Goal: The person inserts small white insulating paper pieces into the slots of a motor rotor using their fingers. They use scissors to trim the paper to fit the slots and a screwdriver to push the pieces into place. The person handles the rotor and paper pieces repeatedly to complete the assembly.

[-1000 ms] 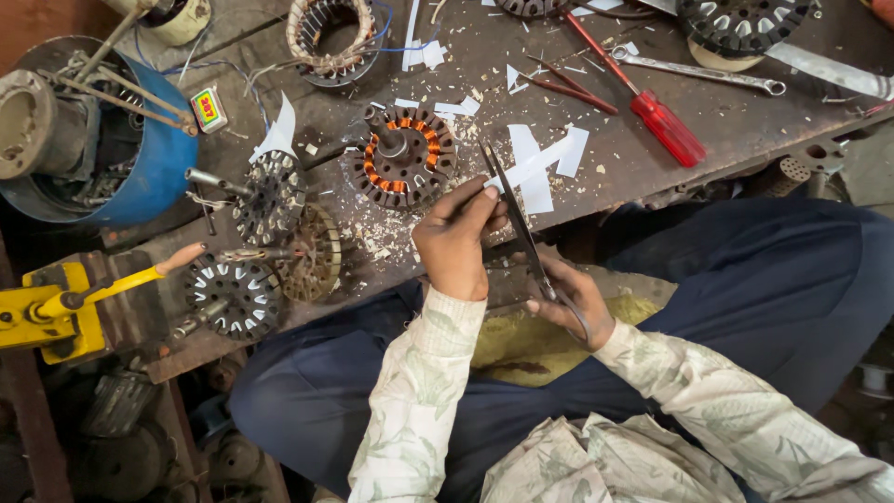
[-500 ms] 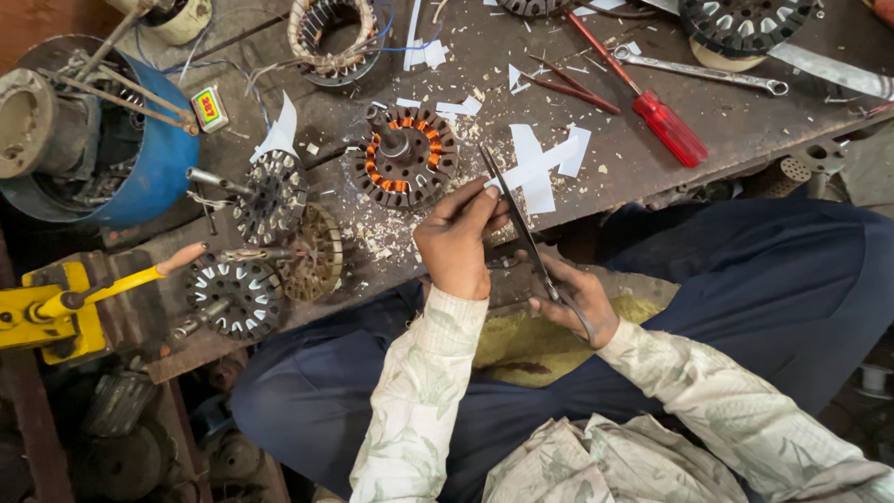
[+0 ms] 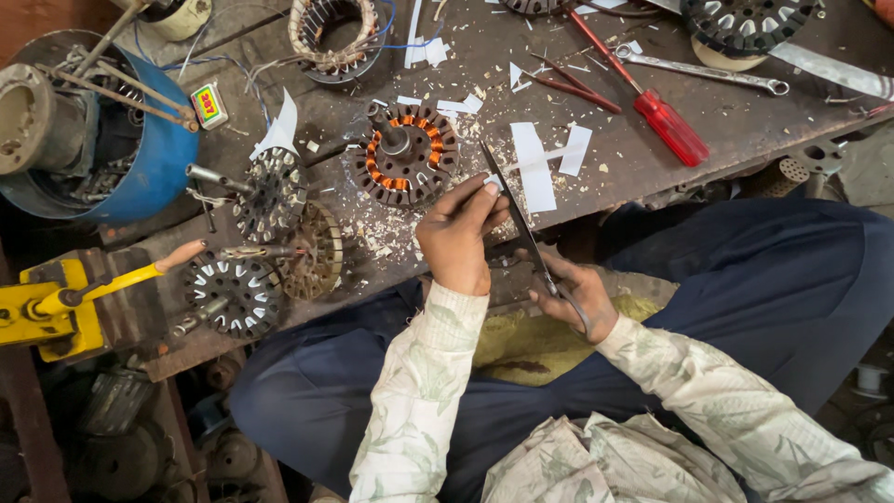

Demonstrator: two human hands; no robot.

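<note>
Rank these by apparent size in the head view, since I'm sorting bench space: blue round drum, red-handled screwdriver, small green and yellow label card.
1. Blue round drum, far the largest.
2. Red-handled screwdriver, long but thin.
3. Small green and yellow label card, smallest.
All lie on the workbench, so nearness hardly matters.

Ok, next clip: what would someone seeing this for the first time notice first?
Probably the two hands at the bench edge: the right hand grips long dark scissors by the handles, and the left hand pinches something small at the blades. Just beyond the left hand sits a round stator with orange copper windings amid white paper scraps. The red-handled screwdriver further right and the blue drum at far left also catch the eye.
</note>
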